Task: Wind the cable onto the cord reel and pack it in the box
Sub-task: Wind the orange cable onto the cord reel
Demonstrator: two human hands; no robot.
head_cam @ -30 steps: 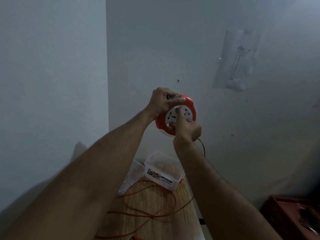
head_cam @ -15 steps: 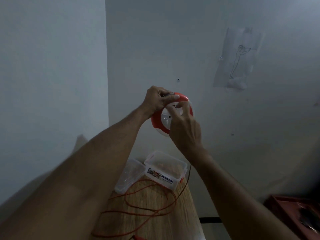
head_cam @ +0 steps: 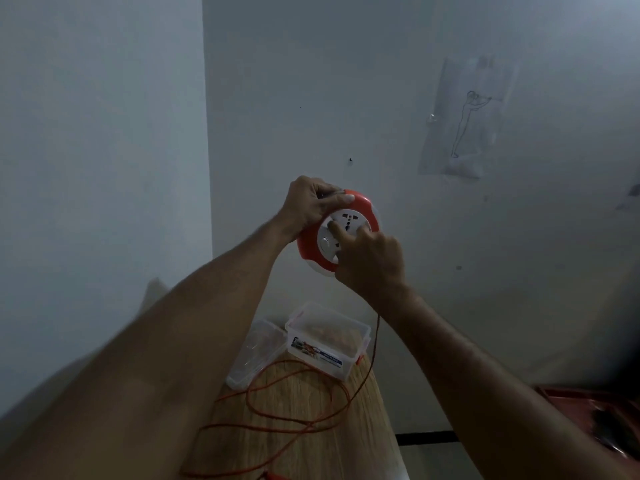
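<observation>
Wooden table (head_cam: 298,410), left hand (head_cam: 313,206) gripping cord reel (head_cam: 337,233), right hand (head_cam: 372,259) fingers pressing it, box label unreadable

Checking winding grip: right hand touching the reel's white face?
Touching. Head view: right hand fingertips press the white socket face of the cord reel.

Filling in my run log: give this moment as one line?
left hand grips cord reel rim | right hand fingers on white face | cable loose on table | box open
</observation>
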